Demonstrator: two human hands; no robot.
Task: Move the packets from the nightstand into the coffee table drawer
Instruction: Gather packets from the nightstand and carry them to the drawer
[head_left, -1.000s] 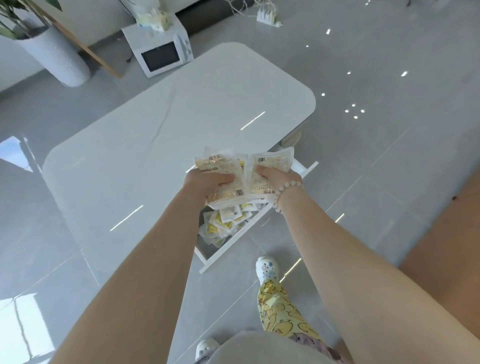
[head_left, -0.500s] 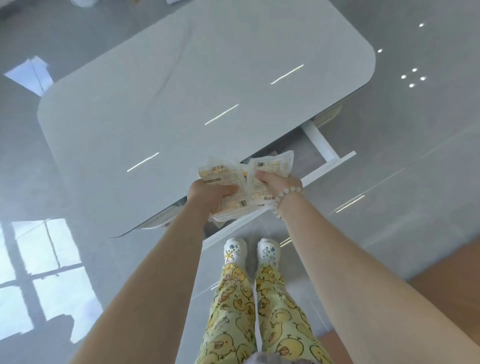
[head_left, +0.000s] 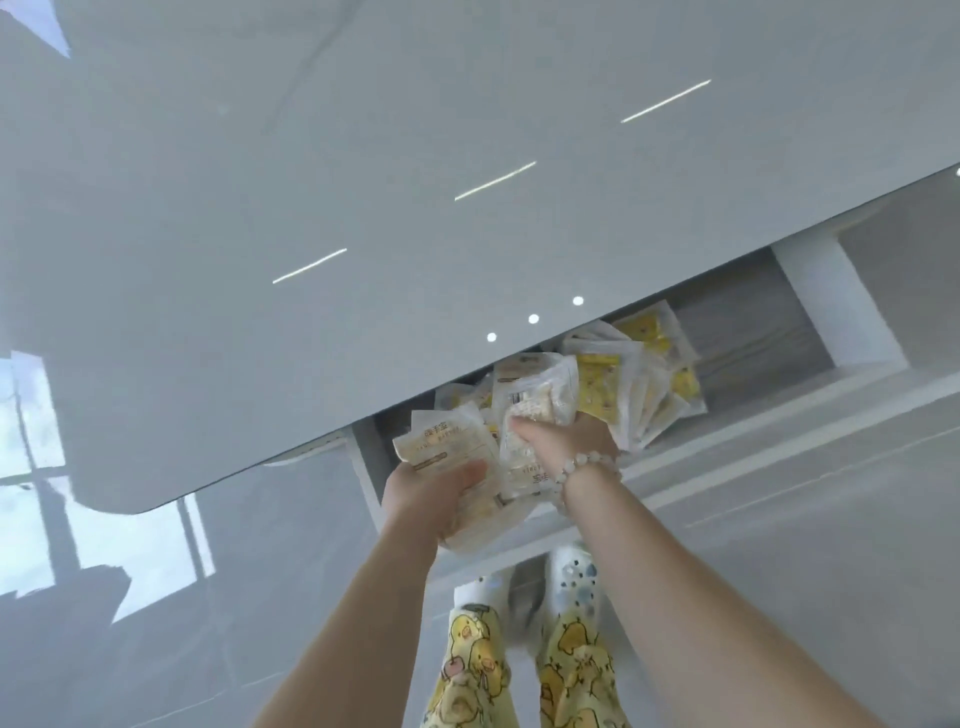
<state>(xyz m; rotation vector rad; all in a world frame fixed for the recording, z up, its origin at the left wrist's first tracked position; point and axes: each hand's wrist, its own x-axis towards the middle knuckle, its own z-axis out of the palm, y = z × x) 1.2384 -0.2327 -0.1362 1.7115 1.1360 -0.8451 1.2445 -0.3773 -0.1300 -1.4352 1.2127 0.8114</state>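
My left hand (head_left: 426, 493) grips a stack of clear packets (head_left: 447, 447) with pale contents, held over the front rail of the open coffee table drawer (head_left: 753, 410). My right hand (head_left: 566, 436), with a bead bracelet at the wrist, holds another bunch of packets (head_left: 535, 400) just above the drawer's inside. Several yellow-and-white packets (head_left: 639, 374) lie in a loose heap in the drawer, partly hidden under the table top. The nightstand is out of view.
The glossy grey coffee table top (head_left: 363, 182) fills the upper frame and overhangs the drawer. The drawer's right half (head_left: 753, 332) shows bare bottom. My feet in white clogs (head_left: 571, 571) stand on the shiny grey floor right before the drawer front.
The camera has tilted down and come closer to the table. Both hands have lowered the packets from above the table edge to the open drawer, whose inside with its heap is now visible.
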